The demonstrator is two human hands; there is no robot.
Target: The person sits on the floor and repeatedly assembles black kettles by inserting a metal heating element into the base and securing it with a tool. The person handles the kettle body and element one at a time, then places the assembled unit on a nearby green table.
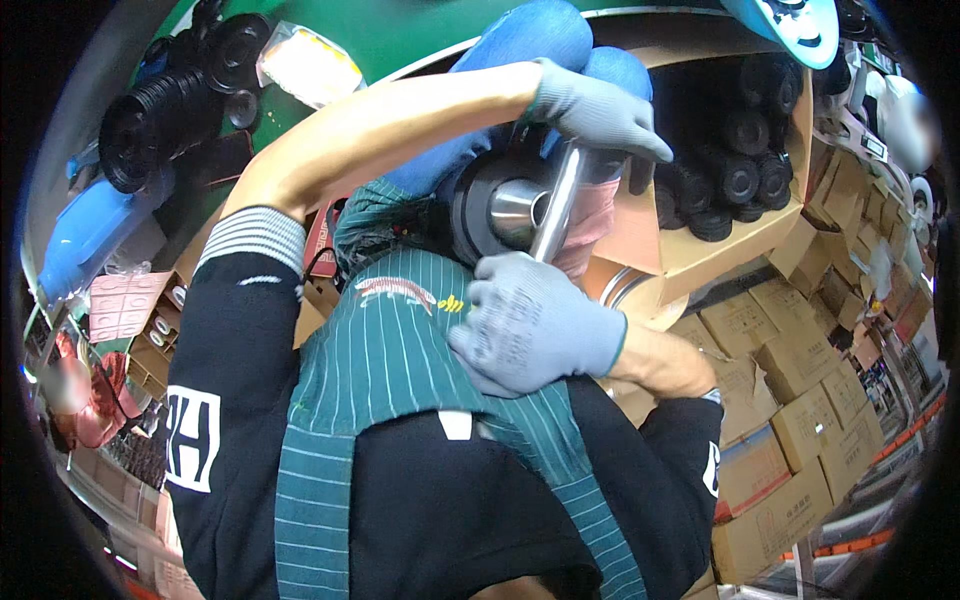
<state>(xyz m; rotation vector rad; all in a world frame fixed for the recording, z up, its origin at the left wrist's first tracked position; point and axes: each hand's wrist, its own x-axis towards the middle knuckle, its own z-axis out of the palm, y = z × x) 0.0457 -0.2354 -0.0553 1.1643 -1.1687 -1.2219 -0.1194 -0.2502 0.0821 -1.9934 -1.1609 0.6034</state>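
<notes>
My left hand (598, 112), in a grey glove, reaches across and curls over the far end of a shiny metal tube (563, 200). My right hand (535, 325), gloved the same way, is closed around the near end of the tube, close to my chest. The tube slants between the two hands. Pink cloth (592, 222) hangs below my left hand, beside the tube; how it is held is hidden. Just left of the tube sits a black round part (468, 215) with a polished metal cup (513, 210) at its middle.
An open cardboard box (735, 255) of several black round parts stands at the right. Black discs (160, 125) are stacked on the green table (385, 35) at the left, near a white plastic bag (308, 66). Closed cartons (790, 420) cover the lower right.
</notes>
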